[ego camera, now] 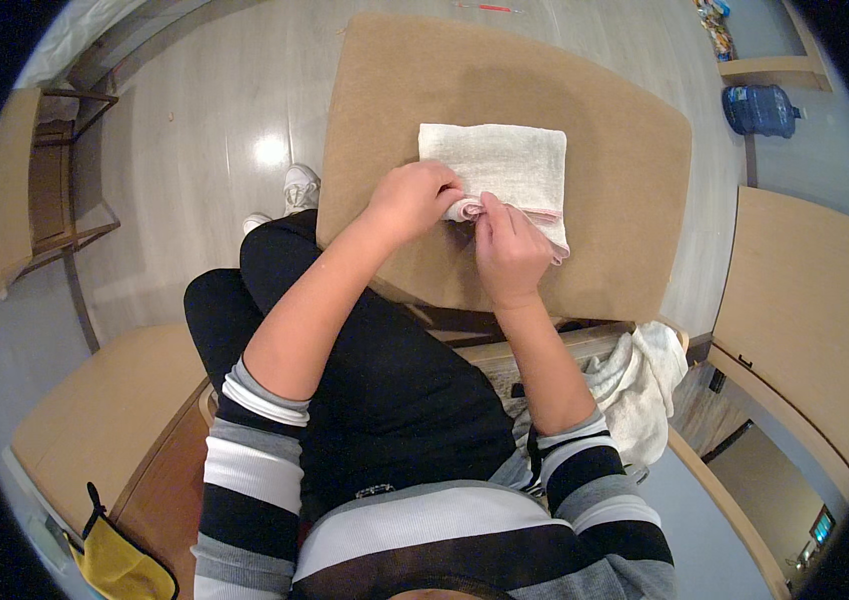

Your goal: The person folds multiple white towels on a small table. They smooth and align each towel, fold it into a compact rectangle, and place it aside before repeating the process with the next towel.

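A white cloth (507,161) with a pink edge lies folded into a flat rectangle on a table with a brown fabric-like top (409,90). Its near edge is partly rolled or bunched. My left hand (415,196) pinches the near left corner between thumb and fingers. Just to the right, my right hand (511,244) grips the rolled part with its fingertips, close to the left hand's. The pink-edged layers stick out on the right of my right hand. The fingers hide part of the roll.
Another white cloth (638,382) hangs beside my right elbow, near the seat. At the right stand a blue water jug (760,111) and a wooden cabinet (799,270). A yellow cloth (121,562) with a dark border hangs at the lower left. My black-clad legs are under and beside the table's near edge.
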### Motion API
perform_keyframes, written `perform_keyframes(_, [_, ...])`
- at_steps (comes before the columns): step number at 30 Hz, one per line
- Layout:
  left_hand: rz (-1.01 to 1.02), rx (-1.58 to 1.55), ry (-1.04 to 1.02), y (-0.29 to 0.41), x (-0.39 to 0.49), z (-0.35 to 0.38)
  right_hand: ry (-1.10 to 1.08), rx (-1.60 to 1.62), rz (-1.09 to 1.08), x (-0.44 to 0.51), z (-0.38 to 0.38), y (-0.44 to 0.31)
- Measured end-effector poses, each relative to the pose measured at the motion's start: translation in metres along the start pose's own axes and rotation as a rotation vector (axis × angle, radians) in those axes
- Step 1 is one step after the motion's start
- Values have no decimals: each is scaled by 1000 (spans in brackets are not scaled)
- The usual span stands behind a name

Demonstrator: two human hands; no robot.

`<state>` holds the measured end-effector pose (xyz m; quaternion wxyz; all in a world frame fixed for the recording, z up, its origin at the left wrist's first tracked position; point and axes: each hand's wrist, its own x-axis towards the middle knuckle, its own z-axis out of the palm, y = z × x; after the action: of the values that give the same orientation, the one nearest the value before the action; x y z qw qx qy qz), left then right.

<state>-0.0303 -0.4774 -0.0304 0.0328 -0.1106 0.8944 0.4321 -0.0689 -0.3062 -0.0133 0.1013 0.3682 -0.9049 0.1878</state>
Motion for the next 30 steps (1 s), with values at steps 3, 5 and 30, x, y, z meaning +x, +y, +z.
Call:
perform_keyframes(3, [-49,-30,9,0,2,-1,71,81,19,0,15,-5])
perform_keyframes(5, [-43,-25,47,0,2,0,156,195,-51,-3,25,-8])
perform_keyframes(30, [-213,-381,264,7,-11,13,-54,-7,-142,-19,22,-5])
